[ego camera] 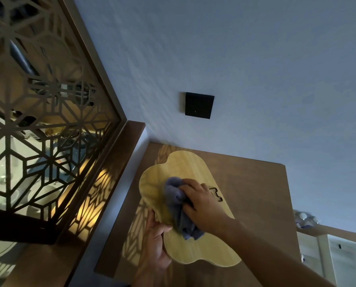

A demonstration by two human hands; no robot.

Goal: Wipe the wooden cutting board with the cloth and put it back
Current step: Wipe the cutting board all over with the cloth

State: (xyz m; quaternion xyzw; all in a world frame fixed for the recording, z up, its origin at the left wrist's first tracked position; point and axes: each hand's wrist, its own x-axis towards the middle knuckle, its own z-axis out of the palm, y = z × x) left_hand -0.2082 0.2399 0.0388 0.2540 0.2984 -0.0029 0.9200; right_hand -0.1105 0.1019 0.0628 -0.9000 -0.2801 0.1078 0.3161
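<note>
A light wooden cutting board [185, 168] with a wavy, cloud-like outline lies over a brown wooden tabletop [255, 183]. My right hand [204, 201] presses a crumpled blue-grey cloth [177, 201] onto the middle of the board. My left hand [156, 243] grips the board's left edge, thumb on top and fingers underneath. A small dark metal handle or hook [215, 193] shows just beyond my right hand's knuckles. Part of the board is hidden under the cloth and my right arm.
A pale wall with a black square switch plate [198, 105] rises behind the table. A brown lattice screen [44, 112] stands at the left with lit glassware behind it. White cabinets [338, 255] and small bottles [305, 219] are at the right.
</note>
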